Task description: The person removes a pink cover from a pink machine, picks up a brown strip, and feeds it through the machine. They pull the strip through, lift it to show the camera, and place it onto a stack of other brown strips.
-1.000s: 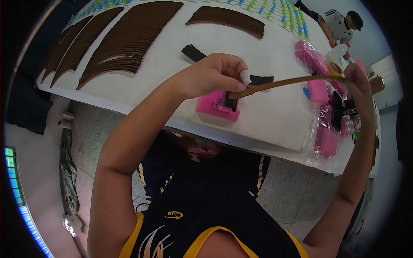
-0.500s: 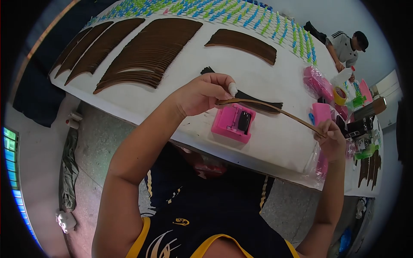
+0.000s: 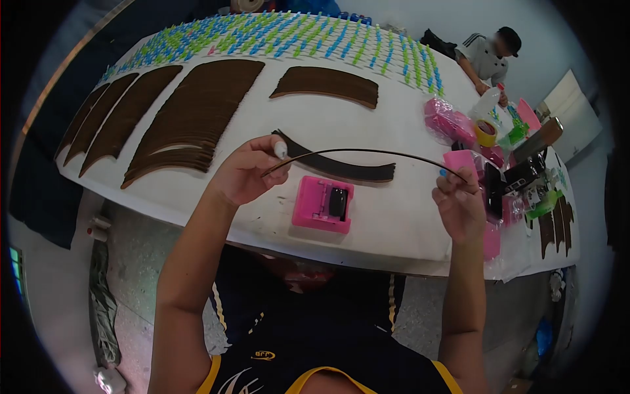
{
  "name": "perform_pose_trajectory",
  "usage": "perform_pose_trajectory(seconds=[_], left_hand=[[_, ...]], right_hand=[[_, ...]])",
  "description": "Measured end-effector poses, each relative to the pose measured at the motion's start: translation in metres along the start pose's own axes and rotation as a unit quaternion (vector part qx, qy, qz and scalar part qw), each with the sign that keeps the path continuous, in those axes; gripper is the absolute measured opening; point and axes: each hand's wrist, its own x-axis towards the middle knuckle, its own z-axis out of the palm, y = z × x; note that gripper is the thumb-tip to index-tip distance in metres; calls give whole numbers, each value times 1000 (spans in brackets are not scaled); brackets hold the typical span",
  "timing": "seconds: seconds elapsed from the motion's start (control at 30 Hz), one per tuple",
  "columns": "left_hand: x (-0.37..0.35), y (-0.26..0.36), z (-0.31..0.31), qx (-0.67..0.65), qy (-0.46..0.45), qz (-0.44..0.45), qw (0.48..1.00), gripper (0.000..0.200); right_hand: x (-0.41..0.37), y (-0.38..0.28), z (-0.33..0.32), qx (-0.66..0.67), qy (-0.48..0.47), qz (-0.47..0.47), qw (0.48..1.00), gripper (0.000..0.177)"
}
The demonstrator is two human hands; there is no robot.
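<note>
Between my two hands a thin dark brown strip (image 3: 367, 150) is held up over the table, bowed upward in the middle. My left hand (image 3: 252, 169) pinches one end, with something whitish on a fingertip. The other end is pinched by my right hand (image 3: 459, 200). Beneath the strip, a dark curved piece (image 3: 341, 167) lies on the white table. Nearer the front edge sits a pink holder (image 3: 305, 213) with a black part in it.
Stacks of brown curved strips (image 3: 197, 118) lie at the left, and another stack (image 3: 328, 85) further back. Rows of blue and green clips (image 3: 295, 33) line the back. Pink packages (image 3: 446, 118) and yellow tape (image 3: 485, 133) stand at the right. A person (image 3: 482, 56) is beyond.
The view has shifted, so the table shows lower and further left. The strip has turned from showing its broad face to nearly edge-on, and it now arches upward. Both hands still hold it.
</note>
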Motion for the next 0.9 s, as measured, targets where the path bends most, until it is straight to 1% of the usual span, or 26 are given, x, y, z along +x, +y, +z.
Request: perform_pose_trajectory(seconds=[0.07,0.13,0.2,0.27,0.3,0.37,0.4,0.43,0.47,0.5,0.53,0.6,0.63,0.7,0.73,0.8,0.83,0.9], left_hand=[[-1,1,-5,-4,-18,0,1000,13],[-1,2,-4,-16,-6,21,1000,13],[0,2,-6,-18,-12,20,1000,12],[2,3,-6,-37,14,46,998,13],[6,4,-7,-36,13,44,998,13],[11,4,-11,-107,30,55,992,13],[15,2,-14,-105,34,58,992,13],[22,-1,-18,-153,76,97,980,12],[30,-5,-24,-201,118,137,963,12],[38,-8,-30,-208,139,163,954,14],[48,-10,-36,-206,142,169,953,14],[72,-14,-37,-254,290,207,899,18],[83,-17,-40,-253,292,215,897,18],[106,-23,-50,-211,360,202,886,21],[117,-27,-57,-211,361,210,884,21],[137,-32,-68,-186,385,147,892,25],[145,-33,-72,-186,387,155,890,25],[158,-35,-74,-129,410,98,897,22]], right_hand=[[5,10,-1,-8,14,-19,1000,36],[11,18,-3,-17,30,-38,999,34],[17,25,-5,-17,56,-41,997,31],[24,31,-8,-19,64,-53,996,29],[27,34,-9,-17,66,-56,996,27],[36,40,-10,-16,72,-63,995,25],[41,44,-9,-16,77,-69,994,22],[46,47,-8,-13,73,-66,995,22],[52,49,-5,-42,110,-69,991,19],[58,51,-4,-73,146,-73,984,16],[65,53,-3,-71,141,-69,985,16],[82,57,0,-133,173,-66,974,11],[92,59,-2,-132,165,-64,975,11],[110,64,-12,-228,178,-57,956,12],[119,67,-16,-227,169,-56,958,12],[135,72,-24,-318,171,-25,932,14],[143,75,-27,-317,162,-24,934,14],[157,81,-33,-340,143,11,929,14]])
